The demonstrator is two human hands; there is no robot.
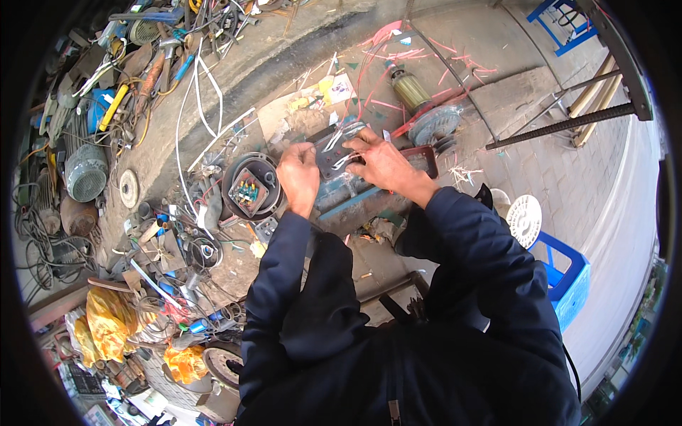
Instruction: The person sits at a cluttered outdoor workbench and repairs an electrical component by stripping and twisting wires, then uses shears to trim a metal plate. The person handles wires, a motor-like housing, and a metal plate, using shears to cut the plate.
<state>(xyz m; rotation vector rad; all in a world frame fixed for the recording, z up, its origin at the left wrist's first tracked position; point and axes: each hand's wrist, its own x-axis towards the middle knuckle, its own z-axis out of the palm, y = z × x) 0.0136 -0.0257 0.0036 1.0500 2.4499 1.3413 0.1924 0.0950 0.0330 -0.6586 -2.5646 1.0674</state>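
Both hands are over a dark grey metal box-like part point(328, 162) with holes and looped white wires point(334, 140) on its face. My left hand point(298, 176) is closed in a pinch at the part's left edge; what lies between its fingertips is too small to make out. From the right, my right hand point(387, 167) reaches over the part, thumb and fingers closed on a white wire loop point(341, 162). Beneath lies a blue-grey metal body point(348, 195) with a reddish box rim point(428, 162) at its right end.
A round housing point(249, 186) with coloured wires stands left of my left hand. Beyond my right hand lie a motor rotor point(410, 89) and a grey round motor cover point(435, 124). Scrap motors point(87, 172) and cables crowd the left. A blue stool point(568, 280) stands at right.
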